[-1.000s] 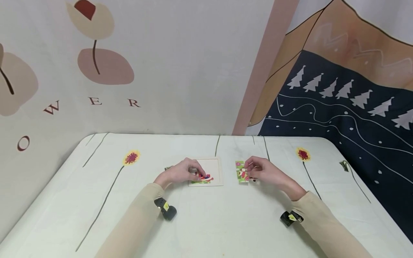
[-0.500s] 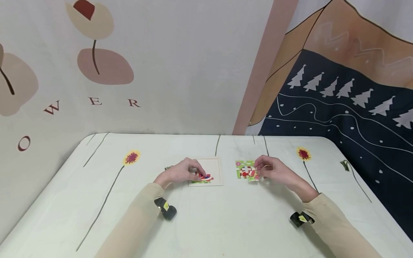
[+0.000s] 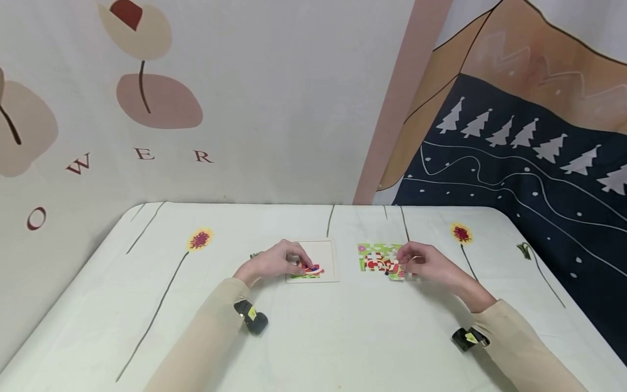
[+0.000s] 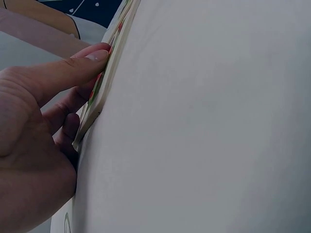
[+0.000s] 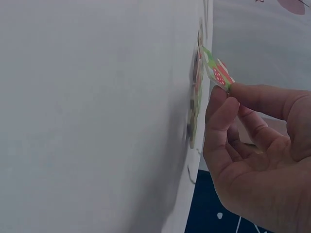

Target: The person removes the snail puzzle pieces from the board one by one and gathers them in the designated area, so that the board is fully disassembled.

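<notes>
In the head view my left hand rests over the left part of a shallow, pale puzzle tray. Its fingertips touch the red, blue and green puzzle pieces lying in the tray's lower left. The left wrist view shows the thumb and forefinger at the picture surface, with the other fingers bent by the tray edge. Right of the tray, my right hand pinches a puzzle piece between thumb and forefinger. That piece is green with a red, white-dotted patch, and it tilts above other puzzle pieces.
White cloth with printed flowers covers the table. A pale curtain stands behind it, and a dark printed cloth hangs at the right. A small black camera sits on the left wrist, another camera on the right.
My right hand has moved to the right with the pinched puzzle piece, uncovering more of the green and red pieces on the table. The left hand has stayed on the tray.
</notes>
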The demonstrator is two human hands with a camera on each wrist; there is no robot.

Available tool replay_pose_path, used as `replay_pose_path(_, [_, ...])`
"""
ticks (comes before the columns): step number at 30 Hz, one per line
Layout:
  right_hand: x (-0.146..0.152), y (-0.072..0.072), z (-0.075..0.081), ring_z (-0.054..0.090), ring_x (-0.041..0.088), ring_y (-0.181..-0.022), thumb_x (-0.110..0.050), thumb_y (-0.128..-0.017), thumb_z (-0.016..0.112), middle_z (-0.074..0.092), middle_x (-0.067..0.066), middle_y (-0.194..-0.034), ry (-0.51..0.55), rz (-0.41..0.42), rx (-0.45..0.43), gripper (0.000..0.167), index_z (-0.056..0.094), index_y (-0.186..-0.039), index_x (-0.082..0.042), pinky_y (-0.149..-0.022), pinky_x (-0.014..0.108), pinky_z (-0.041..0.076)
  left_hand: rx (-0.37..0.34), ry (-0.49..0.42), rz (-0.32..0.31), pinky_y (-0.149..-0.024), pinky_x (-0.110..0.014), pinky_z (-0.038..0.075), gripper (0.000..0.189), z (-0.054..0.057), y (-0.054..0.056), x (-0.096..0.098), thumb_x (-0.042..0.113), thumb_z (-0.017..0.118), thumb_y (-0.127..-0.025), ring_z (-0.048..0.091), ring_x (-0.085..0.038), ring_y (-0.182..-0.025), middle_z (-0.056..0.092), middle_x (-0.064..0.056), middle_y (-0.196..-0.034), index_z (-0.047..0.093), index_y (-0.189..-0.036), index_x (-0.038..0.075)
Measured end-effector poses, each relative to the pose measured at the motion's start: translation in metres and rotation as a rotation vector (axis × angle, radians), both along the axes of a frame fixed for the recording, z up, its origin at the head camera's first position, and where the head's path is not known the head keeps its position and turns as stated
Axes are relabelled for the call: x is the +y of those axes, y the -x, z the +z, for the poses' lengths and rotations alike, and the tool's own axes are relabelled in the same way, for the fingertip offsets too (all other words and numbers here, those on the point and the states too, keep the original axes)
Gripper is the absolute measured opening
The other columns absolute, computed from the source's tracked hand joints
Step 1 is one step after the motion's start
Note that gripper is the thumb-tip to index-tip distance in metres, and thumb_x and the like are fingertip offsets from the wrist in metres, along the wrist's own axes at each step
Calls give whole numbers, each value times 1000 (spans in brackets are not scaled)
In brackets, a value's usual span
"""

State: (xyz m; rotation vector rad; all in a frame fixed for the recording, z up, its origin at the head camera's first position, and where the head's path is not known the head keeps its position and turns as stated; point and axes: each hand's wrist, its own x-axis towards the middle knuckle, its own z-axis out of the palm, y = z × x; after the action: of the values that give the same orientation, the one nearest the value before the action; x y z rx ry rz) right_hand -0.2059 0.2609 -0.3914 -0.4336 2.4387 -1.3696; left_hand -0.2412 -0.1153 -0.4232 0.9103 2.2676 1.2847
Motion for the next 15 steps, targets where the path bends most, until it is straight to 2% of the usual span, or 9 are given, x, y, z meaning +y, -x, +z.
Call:
replay_pose_path(9, [11, -2, -7, 54, 22, -81, 3, -89, 57, 55, 12, -91, 1, -8, -16, 18, 57, -107, 6, -64, 28, 47, -2, 1, 4, -99, -47, 37, 17, 0, 0, 0, 0, 69, -84, 56, -18, -102, 66, -2, -102, 73, -100, 4])
replay_pose_path(15, [15, -5, -6, 54, 22, -79, 4, -88, 55, 55, 12, -91, -14, 4, -6, 21, 57, -108, 7, -64, 28, 47, 2, -4, 4, -98, -46, 38, 16, 0, 0, 0, 0, 70, -84, 55, -18, -100, 65, -3, -101, 74, -100, 3])
